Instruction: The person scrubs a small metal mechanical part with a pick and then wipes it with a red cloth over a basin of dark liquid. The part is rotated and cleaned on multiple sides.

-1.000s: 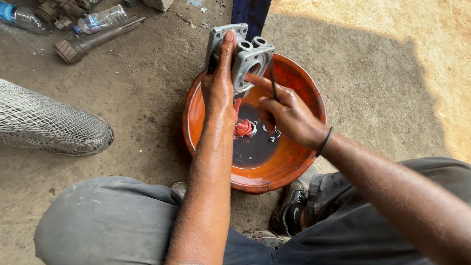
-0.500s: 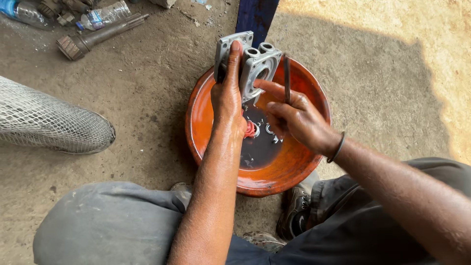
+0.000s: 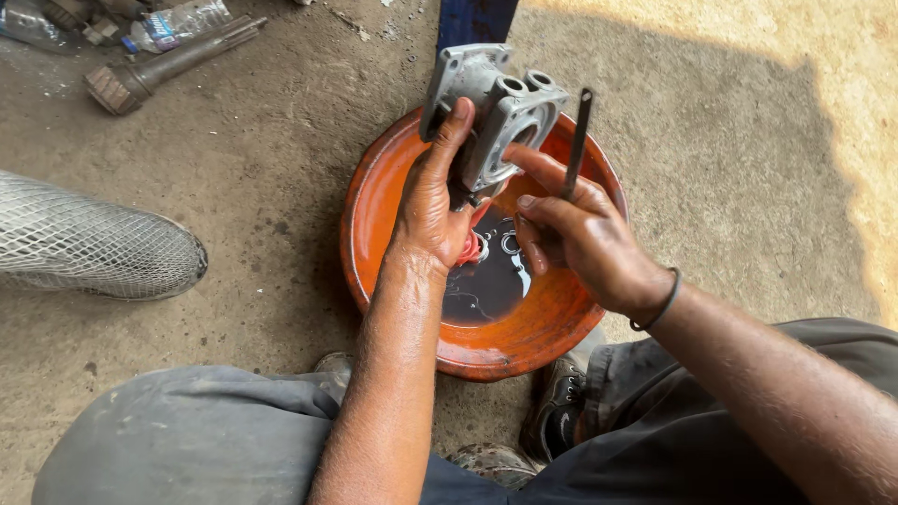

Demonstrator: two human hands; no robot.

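Note:
My left hand (image 3: 432, 201) grips a grey cast-metal housing (image 3: 494, 108) with flanges and round ports, held upright over an orange bowl (image 3: 374, 224). My right hand (image 3: 580, 234) is closed around a thin dark metal rod (image 3: 576, 138) that points upward, its forefinger reaching toward the housing's opening. The bowl holds dark oily liquid (image 3: 486, 290), small metal rings and a red piece partly hidden behind my left hand.
The bowl sits on a dusty concrete floor between my knees. A white mesh-covered bundle (image 3: 94, 243) lies at the left. A geared shaft (image 3: 159, 65), a plastic bottle (image 3: 173, 23) and scrap parts lie at the far left. A blue upright object (image 3: 477, 21) stands beyond the bowl.
The rod in my right hand has swung from low beside the housing to pointing upward at its right. The housing stays held over the bowl.

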